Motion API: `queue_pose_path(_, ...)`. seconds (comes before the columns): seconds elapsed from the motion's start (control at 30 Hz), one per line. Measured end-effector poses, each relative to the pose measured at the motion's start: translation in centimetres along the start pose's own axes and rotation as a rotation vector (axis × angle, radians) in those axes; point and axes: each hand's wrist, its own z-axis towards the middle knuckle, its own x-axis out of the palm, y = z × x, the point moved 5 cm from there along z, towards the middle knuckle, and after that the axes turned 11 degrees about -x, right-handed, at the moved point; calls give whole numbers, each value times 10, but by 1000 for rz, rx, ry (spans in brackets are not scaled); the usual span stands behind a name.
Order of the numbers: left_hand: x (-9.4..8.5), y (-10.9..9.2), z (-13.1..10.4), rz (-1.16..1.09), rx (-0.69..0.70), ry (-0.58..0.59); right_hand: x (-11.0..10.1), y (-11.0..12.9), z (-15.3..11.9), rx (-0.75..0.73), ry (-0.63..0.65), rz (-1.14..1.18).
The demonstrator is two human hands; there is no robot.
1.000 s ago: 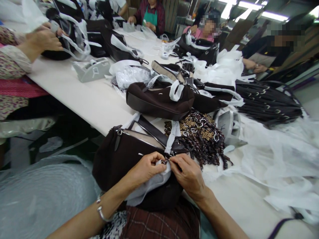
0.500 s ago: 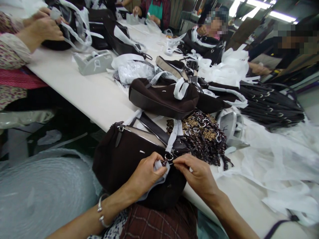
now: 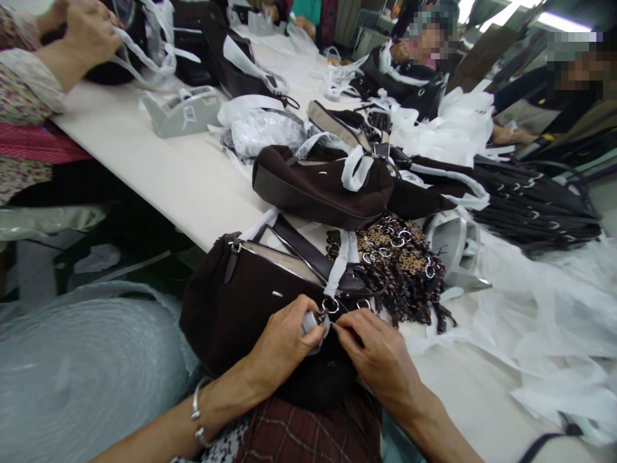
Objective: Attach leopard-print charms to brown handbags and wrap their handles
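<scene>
A dark brown handbag point(image 3: 241, 302) leans across the table edge and my lap, its zipped top showing a beige lining. White wrapping point(image 3: 343, 263) covers a strap that ends at a metal ring point(image 3: 330, 305) on the bag's front. Just below that ring, my left hand point(image 3: 289, 328) is closed around a tassel point(image 3: 311, 323) wrapped in thin pale sheet, with a bit of dark patterned strand showing on top. To its right, my right hand point(image 3: 376, 341) pinches a thin cord point(image 3: 333, 325) near the ring; its far end is hard to make out.
Behind the bag lie a pile of patterned tassels with rings point(image 3: 395, 257), another brown handbag point(image 3: 322, 186) and a grey tape dispenser point(image 3: 456, 251). White sheets point(image 3: 544, 315) spread at the right. A large roll of pale wrap point(image 3: 91, 366) stands left. Co-workers' hands point(image 3: 87, 38) work beyond.
The pale sheet hanging below my left hand is now gathered up in its grip. My right hand has turned slightly, still pinching close to the ring. The view has shifted a little.
</scene>
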Motion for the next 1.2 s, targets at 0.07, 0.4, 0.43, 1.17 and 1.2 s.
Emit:
queue_pose_path(0.07,0,-1,0,22,11,-3,1,-1,-1,2,4,-13)
queue_pose_path(0.4,1,-5,-3,167,79,-64,12,-2,0,66,-32,-28)
queue_pose_path(0.43,1,-5,-3,174,82,-67,12,-2,1,67,-37,-28)
queue_pose_path(1.17,-1,-5,-1,183,27,-39,9,-6,13,218,118,-126)
queue_pose_path(1.2,-2,-5,0,181,14,-30,9,-6,13,226,125,-130)
